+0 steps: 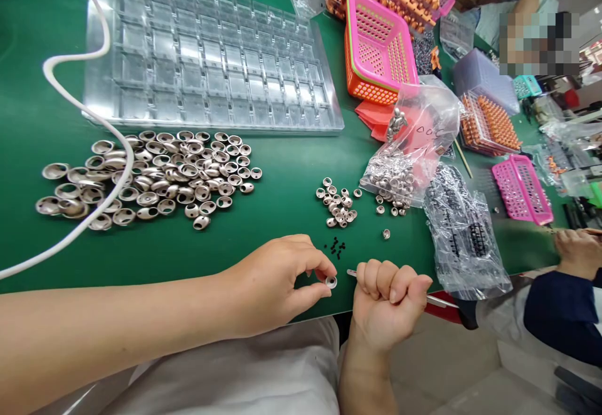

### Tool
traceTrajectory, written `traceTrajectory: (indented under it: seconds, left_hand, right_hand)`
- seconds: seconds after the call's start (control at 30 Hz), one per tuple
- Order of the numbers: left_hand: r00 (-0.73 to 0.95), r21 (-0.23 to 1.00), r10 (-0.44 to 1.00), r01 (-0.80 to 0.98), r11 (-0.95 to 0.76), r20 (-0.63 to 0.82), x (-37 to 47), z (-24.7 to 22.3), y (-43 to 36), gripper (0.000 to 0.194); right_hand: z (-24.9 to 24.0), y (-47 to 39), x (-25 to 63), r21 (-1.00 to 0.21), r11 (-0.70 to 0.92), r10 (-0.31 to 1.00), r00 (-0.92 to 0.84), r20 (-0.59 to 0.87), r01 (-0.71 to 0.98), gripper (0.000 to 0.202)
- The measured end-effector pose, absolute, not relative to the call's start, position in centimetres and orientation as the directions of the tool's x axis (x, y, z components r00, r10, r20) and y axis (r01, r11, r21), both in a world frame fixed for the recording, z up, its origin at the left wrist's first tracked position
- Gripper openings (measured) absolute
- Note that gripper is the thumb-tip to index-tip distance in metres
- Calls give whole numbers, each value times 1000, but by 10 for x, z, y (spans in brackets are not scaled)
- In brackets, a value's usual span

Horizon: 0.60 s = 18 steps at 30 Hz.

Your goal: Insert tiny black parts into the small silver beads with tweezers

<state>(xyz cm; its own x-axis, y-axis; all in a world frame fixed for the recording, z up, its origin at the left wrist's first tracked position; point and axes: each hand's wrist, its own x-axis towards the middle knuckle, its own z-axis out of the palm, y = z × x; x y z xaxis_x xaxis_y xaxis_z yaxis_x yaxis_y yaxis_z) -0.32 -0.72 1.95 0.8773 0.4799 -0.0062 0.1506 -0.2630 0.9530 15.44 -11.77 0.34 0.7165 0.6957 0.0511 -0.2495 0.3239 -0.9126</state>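
Between its thumb and index finger, my left hand [282, 280] pinches a small silver metal cap [331, 282] with a hole in it, just over the table's near edge. My right hand [388, 302] is closed in a fist around a slim metal tool, probably tweezers [442, 301]; its narrow tip pokes out toward the cap without touching it. Several tiny black pieces [335, 247] lie just beyond my fingertips. Behind them sits a small pile of similar silver caps [338, 203], with one cap [386, 234] lying apart to the right.
A large heap of silver rings [188, 173] lies left, crossed by a white cable [70, 236]. Behind is a clear compartment tray [226, 123]. Rightward are a plastic bag of metal parts [399, 177], pink baskets [376, 1], a black-parts bag [463, 233] and another person's hand [578, 252].
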Motion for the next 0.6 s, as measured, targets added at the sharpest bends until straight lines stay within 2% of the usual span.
traceTrajectory:
  seconds: [0.13, 0.27, 0.4, 0.6]
  left_hand:
    - [877, 882, 468, 131, -452, 110, -3, 10, -9, 10]
    - [865, 793, 485, 203, -575, 131, -3, 0, -9, 10]
    - [870, 782, 481, 222, -583, 111, -2, 0, -7, 10]
    - [866, 831, 493, 208, -516, 89, -3, 7, -2, 12]
  right_hand:
    - [7, -119, 151, -919, 321, 690, 722, 62, -228, 54]
    - [15, -117, 145, -906, 354, 751, 648, 128, -231, 57]
    - [17, -110, 138, -901, 368, 780, 604, 164, -230, 57]
    - [15, -112, 145, -935, 315, 727, 675, 129, -161, 55]
